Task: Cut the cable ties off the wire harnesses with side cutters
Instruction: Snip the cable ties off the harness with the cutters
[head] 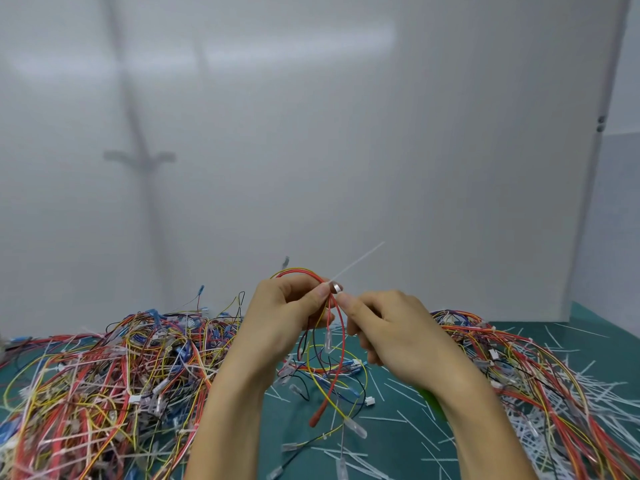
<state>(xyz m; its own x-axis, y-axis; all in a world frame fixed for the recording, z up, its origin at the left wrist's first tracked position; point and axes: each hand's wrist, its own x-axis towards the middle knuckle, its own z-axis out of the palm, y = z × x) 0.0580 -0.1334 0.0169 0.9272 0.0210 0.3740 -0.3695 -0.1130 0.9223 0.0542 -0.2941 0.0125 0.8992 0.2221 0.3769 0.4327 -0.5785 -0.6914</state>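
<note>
Behind the green mat (609, 317), a white panel (346, 133) fills the upper part of the view. On the left side of the mat lies a big tangled pile of wires (104, 386) in red, yellow, blue and black, with white ties still on many of them. On the right side of the mat sits a second, looser pile (519, 362). Cut white strips (606, 386) lie scattered across the mat's right and near parts.

Above the middle of the mat, 2 bare hands hold 1 wire harness (341, 337) up in the air. Its red, yellow and black wires loop up over the fingers and hang down to the mat, where the loose ends and clear connectors lie. The left hand (284, 313) has its fingers curled, and its thumb and forefinger pinch the bundle at the top. The right hand (391, 323) is also curled. Its thumb and forefinger nip the same wires just beside the left fingertips.

Between the 2 sets of fingertips, a cable tie (360, 259) wraps the bundle. Its thin white tail sticks up and to the right, away from the mat.

Low over the mat, beside the right wrist, shows a blurred bright green shape (433, 403). I cannot tell what it is or whether the hand holds it.
</note>
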